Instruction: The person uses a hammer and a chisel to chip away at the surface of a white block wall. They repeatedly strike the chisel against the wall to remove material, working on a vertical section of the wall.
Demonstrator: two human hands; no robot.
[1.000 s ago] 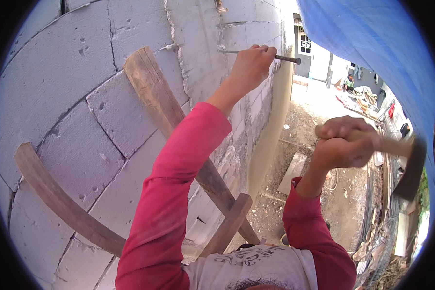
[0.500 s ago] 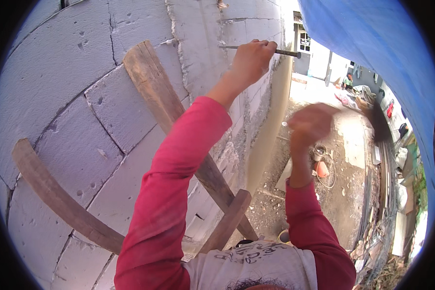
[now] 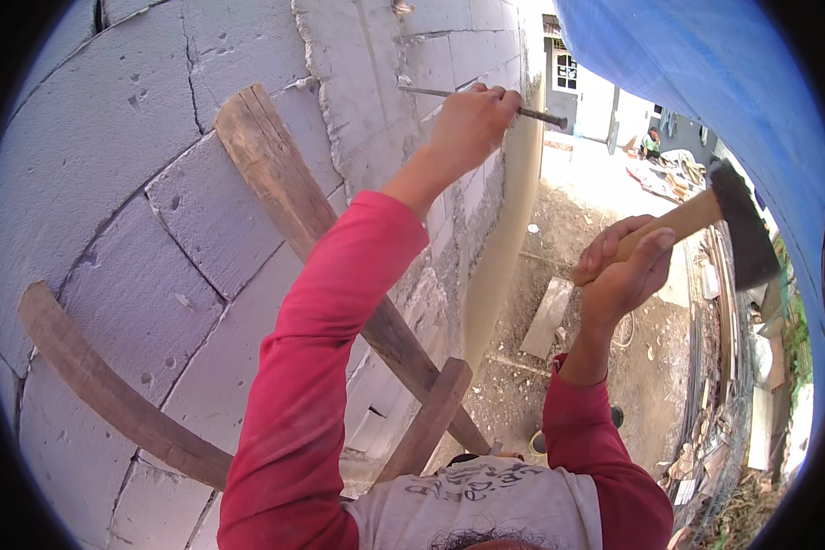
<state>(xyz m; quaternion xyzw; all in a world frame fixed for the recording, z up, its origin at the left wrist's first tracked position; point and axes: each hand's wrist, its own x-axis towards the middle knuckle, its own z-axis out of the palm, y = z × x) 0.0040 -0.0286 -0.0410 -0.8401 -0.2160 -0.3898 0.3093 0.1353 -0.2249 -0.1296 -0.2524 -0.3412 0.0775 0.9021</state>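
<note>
My left hand point(image 3: 472, 128) grips a long dark metal rod point(image 3: 543, 116), its thin end against the pale block wall point(image 3: 119, 229). My right hand point(image 3: 621, 266) is wrapped round the wooden handle of an axe point(image 3: 671, 223), whose dark broad head point(image 3: 742, 238) is raised at the right, beside a blue tarp. The axe is apart from the rod.
Weathered timbers point(image 3: 280, 188) lean across the wall on my left, with a crosspiece lower down. A blue tarp point(image 3: 687, 55) hangs at right. Below are a dirt yard point(image 3: 513, 357), a board point(image 3: 548, 316) and piled planks along the right. A person point(image 3: 651, 147) sits near a distant doorway.
The axe head is higher than a second ago. My right hand swung left and up, blurred, then came back right and slightly down. My left hand stays on the rod, shifting slightly.
</note>
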